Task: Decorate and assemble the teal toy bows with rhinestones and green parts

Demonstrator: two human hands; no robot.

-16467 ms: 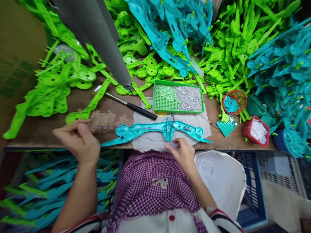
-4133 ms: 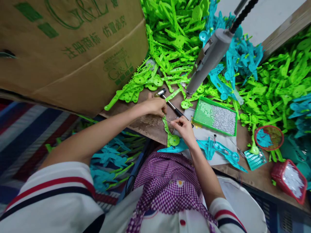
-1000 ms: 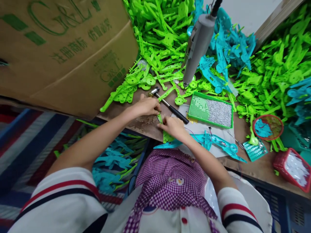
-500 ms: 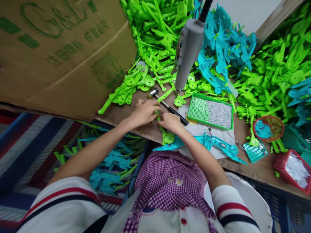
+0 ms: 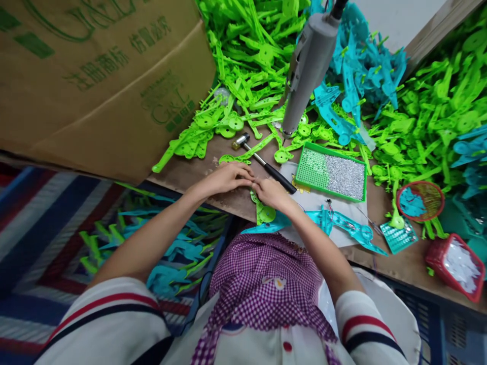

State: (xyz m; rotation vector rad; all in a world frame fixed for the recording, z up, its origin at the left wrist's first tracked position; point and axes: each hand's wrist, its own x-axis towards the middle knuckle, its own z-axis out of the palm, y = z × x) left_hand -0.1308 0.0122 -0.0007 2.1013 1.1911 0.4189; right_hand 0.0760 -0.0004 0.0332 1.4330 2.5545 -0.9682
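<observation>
**Green piece pinched by both hands beside the hammer**

On the brown wooden tabletop [image 5: 190,172], just nearer the person than the black-handled hammer [image 5: 274,176], a lime-green plastic limb piece [image 5: 265,213] points its round end at the person. The left hand [image 5: 228,177] and right hand [image 5: 273,195], equally near, pinch its far end, fingertips touching.

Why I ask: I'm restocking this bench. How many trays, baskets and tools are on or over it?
Trays: 2, the green tray and the small teal tray
Baskets: 2, the round red basket and the rectangular red basket
Tools: 2, the hammer and the hanging power screwdriver
Total: 6
</observation>
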